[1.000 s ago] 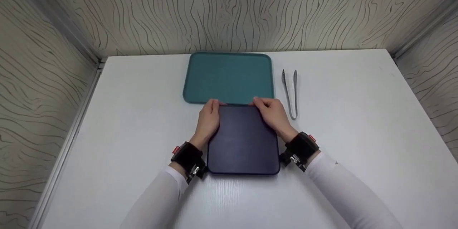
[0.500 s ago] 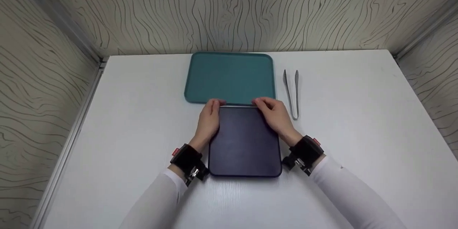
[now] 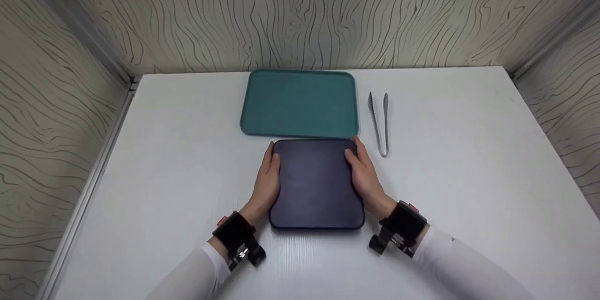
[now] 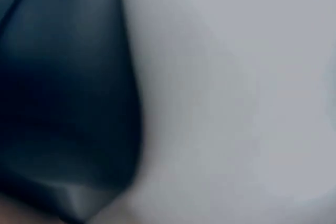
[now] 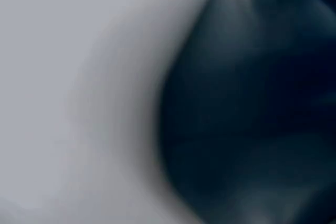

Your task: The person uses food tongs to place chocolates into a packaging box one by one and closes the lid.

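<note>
In the head view a flat, dark blue rectangular box [image 3: 318,185] with rounded corners is at the middle of the white table. My left hand [image 3: 267,178] grips its left side, the thumb on the top edge. Across from it my right hand [image 3: 365,173] grips the right side in the same way. The fingers under or behind the box are hidden. Up close, the wrist views are blurred and show only the box's dark side, at left in the left wrist view and at right in the right wrist view.
Just beyond the box lies a teal tray [image 3: 300,103]. Metal tongs [image 3: 384,126] rest to the right of that tray, their tips spread apart. Wood-patterned walls [image 3: 300,14] border the white table [image 3: 178,173] at the back and both sides.
Both hands have slid from the far corners of the box down along its sides, toward me. The far edge now shows whole. Tray and tongs have stayed in place.
</note>
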The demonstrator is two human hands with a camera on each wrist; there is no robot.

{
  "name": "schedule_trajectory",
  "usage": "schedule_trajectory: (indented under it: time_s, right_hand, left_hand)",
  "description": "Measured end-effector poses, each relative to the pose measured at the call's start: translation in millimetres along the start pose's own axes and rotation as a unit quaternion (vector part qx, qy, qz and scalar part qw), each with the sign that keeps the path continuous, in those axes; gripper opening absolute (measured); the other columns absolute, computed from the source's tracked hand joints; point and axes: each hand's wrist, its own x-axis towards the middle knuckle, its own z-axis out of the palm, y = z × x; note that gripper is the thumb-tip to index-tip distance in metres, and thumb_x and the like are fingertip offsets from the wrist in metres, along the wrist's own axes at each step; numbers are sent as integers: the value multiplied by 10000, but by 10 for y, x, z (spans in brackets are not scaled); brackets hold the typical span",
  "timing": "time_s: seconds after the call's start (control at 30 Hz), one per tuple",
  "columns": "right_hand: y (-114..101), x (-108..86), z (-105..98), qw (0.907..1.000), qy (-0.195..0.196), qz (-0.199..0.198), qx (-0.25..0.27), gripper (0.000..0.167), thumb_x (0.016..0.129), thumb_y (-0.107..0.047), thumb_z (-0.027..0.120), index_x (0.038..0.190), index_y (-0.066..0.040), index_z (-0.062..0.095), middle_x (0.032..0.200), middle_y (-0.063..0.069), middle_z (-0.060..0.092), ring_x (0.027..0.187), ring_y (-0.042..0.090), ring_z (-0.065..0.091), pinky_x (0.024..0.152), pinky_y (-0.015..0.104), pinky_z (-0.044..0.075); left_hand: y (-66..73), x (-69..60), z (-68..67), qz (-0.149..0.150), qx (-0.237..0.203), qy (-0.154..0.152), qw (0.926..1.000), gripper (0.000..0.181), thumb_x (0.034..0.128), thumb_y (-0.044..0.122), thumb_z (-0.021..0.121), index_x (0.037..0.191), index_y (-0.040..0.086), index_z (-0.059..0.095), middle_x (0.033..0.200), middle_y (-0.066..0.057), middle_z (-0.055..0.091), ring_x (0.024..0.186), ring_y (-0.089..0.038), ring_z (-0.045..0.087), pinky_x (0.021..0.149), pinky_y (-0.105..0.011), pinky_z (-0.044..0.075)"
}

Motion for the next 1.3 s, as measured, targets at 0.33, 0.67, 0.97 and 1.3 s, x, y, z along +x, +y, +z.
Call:
schedule_trajectory:
  time_s: [0.33,0.67,0.97,1.3]
  right_hand:
    - [-111,416,-112,9721,261,-993,-2110,399,1115,-238,418,1396,-40,620,1437,199,638,1375,338,600,1190,489,450]
    - [-199,576,23,9221,-96,-1323,-3634,602,1142,-290,377,546,-204,350,511,-58,308,475,130,327,542,270,321]
    - [-227,516,96,9165,-130,-1293,-3784,605,1141,-322,368,547,-208,350,526,-63,327,502,143,383,580,279,373]
    - [-272,703,-60,9245,-215,-1202,-3611,573,1145,-338,348,589,-201,353,583,-49,324,567,161,381,634,296,364]
  left_hand:
    - [305,456,3,1029,2403,48,9652,396,1151,233,356,1208,-34,642,1160,-235,706,1130,-354,693,1025,-478,548]
    - [304,589,103,1604,3532,203,9215,550,1147,281,377,604,204,334,564,53,333,544,-121,425,599,-290,413]
    - [246,454,70,1793,3479,658,9179,592,1134,275,439,565,203,294,519,59,264,474,-122,338,549,-250,307]
    - [285,657,157,1913,3547,649,9129,577,1141,297,425,581,206,318,540,51,288,493,-122,346,553,-260,289]
